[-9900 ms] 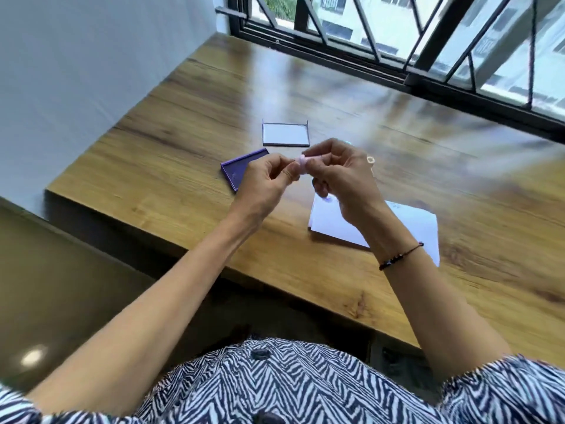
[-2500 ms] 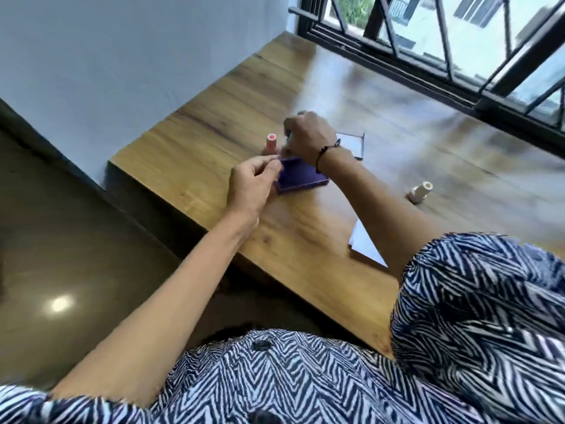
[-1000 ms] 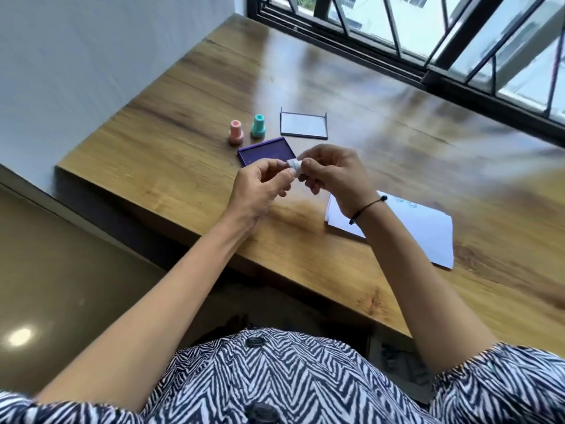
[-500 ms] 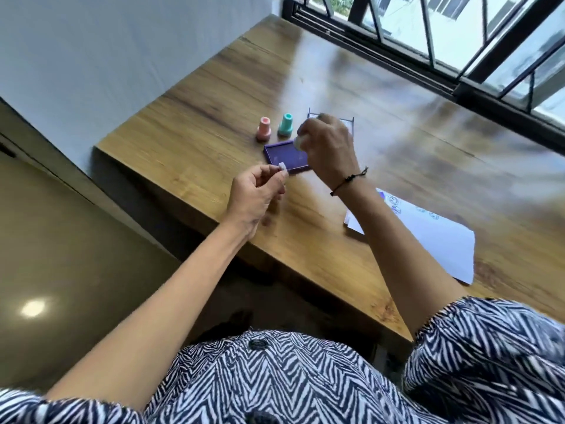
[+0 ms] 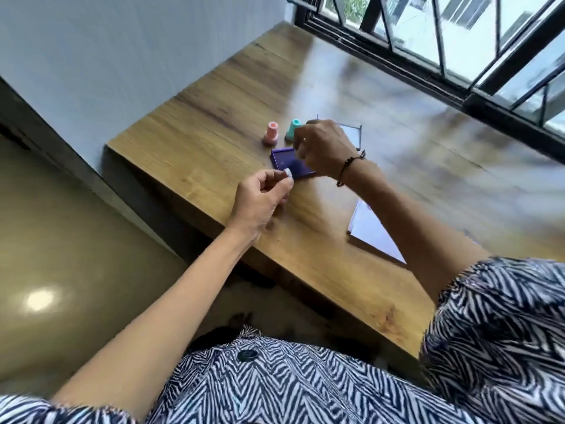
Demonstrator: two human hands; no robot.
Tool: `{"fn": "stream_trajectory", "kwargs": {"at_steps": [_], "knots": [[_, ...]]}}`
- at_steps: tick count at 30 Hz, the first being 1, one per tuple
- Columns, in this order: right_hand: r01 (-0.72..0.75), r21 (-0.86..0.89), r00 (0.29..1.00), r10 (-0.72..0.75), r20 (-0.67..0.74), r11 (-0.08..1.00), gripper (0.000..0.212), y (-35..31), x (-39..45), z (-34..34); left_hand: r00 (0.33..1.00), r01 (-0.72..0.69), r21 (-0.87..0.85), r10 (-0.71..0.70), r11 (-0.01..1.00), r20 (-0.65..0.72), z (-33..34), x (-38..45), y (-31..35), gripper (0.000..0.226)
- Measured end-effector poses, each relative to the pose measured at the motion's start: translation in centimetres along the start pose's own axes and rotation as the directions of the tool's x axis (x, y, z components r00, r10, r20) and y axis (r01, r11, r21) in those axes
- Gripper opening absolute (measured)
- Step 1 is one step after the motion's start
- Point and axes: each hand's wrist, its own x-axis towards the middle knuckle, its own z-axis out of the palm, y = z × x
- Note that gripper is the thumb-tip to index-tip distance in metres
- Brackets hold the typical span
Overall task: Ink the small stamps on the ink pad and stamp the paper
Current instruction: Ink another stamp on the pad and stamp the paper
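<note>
- Right hand was reaching across over the purple ink pad, fingers curled down toward it. Couldn't tell if it was actually gripping a stamp, the fingers hid whatever was under there.
- Left hand was hovering just below the pad in the frame, pinching a small white cap between thumb and fingertip, right by the pad's lower edge.
- Two little stamps stood upright just above the pad: a pink stamp and a teal stamp, side by side, with the teal one almost touching the right hand's knuckles.
- Clear lid lay flat behind the right hand, mostly hidden.
- Paper sat lower right of the pad, well apart from it, half covered by the right forearm and close to the near edge of the worktop.
- Pad and stamps sat fairly near the worktop's left edge, with a strip of bare wood between. Loads of open wood toward the window at the upper right.
</note>
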Motion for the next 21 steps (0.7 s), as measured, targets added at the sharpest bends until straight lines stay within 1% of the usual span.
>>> {"fn": "stream_trajectory", "kwargs": {"at_steps": [2, 5, 9, 12, 13, 14, 15, 16, 17, 18, 19, 21], "knots": [[0.010, -0.010, 1.000, -0.010, -0.008, 1.000, 0.015, -0.2, -0.1, 0.8, 1.000, -0.004, 0.021, 0.004, 1.000, 0.007, -0.1, 0.0, 0.0, 0.010], [-0.008, -0.007, 0.999, 0.008, 0.045, 1.000, 0.013, -0.3, -0.1, 1.4, 1.000, 0.006, 0.045, -0.007, 0.999, 0.012, -0.2, -0.2, 0.0, 0.009], [-0.012, 0.021, 1.000, 0.012, -0.012, 1.000, 0.012, 0.1, -0.3, 1.5, 1.000, 0.005, 0.044, -0.006, 0.999, 0.012, -0.2, 0.0, 0.1, 0.009], [-0.030, 0.002, 0.998, 0.030, 0.064, 1.000, 0.013, -0.4, -0.4, 1.3, 1.000, 0.004, 0.064, -0.005, 0.998, 0.014, 0.1, -0.1, 0.1, 0.009], [-0.047, 0.013, 0.995, 0.045, 0.087, 0.999, 0.017, -0.3, -0.2, 0.8, 1.000, 0.004, 0.069, -0.005, 0.998, 0.014, 0.3, -0.1, 0.1, 0.009], [-0.071, 0.057, 0.995, 0.067, 0.071, 0.996, 0.019, -0.1, -0.2, 0.3, 1.000, 0.000, 0.066, -0.001, 0.998, 0.014, 0.3, -0.1, 0.2, 0.010], [-0.119, 0.149, 0.993, 0.118, 0.018, 0.982, 0.020, 0.1, -0.4, -0.1, 1.000, -0.010, 0.057, 0.009, 0.998, 0.015, 0.3, -0.1, 0.2, 0.011], [-0.185, 0.287, 0.977, 0.209, -0.054, 0.940, 0.020, 0.5, -1.0, -0.6, 0.999, -0.022, 0.054, 0.020, 0.998, 0.027, 0.3, -0.1, 0.1, 0.013], [-0.229, 0.430, 0.944, 0.307, -0.122, 0.873, 0.018, 0.9, -2.1, -0.9, 0.998, -0.032, 0.061, 0.029, 0.998, 0.050, 0.3, -0.1, 0.1, 0.013], [-0.258, 0.548, 0.895, 0.410, -0.174, 0.796, 0.014, 1.7, -3.6, -1.1, 0.996, -0.040, 0.080, 0.033, 0.996, 0.084, 0.6, -0.1, 0.0, 0.011], [-0.284, 0.644, 0.838, 0.511, -0.195, 0.711, 0.010, 2.6, -5.4, -1.3, 0.992, -0.048, 0.104, 0.035, 0.993, 0.123, 0.9, -0.2, -0.1, 0.008], [-0.328, 0.767, 0.731, 0.662, -0.164, 0.552, 0.010, 4.4, -9.4, -1.7, 0.979, -0.073, 0.139, 0.045, 0.988, 0.197, 2.3, -0.4, -0.1, 0.005]]}}
